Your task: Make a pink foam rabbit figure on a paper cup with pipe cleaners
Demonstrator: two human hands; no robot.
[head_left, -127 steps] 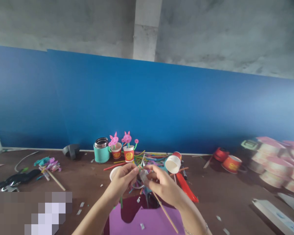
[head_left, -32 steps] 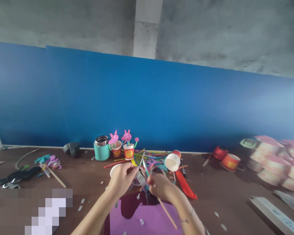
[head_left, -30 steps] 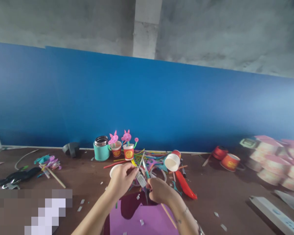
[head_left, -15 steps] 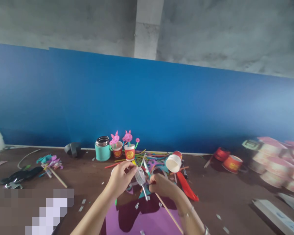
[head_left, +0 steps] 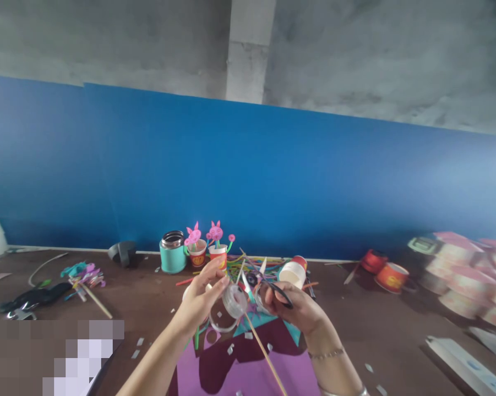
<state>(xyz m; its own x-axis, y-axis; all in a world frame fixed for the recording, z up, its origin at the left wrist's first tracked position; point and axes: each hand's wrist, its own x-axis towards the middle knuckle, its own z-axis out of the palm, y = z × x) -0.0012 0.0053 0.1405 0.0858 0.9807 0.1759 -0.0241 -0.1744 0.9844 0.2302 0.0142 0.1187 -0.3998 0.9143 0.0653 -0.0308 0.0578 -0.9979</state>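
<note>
The clear, round roll of plastic tape [head_left: 234,301] was between the two hands, above the cluttered brown table [head_left: 355,330], its edge pinched by the thumb and fingers of the left hand [head_left: 204,297]. The right hand [head_left: 299,309] had its fingers curled around the black-handled metal scissors [head_left: 281,292], blades pointing away from the person. A thin wooden stick [head_left: 265,352] slanted over the flat purple sheet [head_left: 291,368].

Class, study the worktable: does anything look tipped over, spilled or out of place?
Yes. One paper cup, just beyond the right hand, lies on its side with its mouth facing the camera, while two cups holding pink figures stand upright. Small pale scraps also lie strewn over the table, like stray offcuts.
</note>
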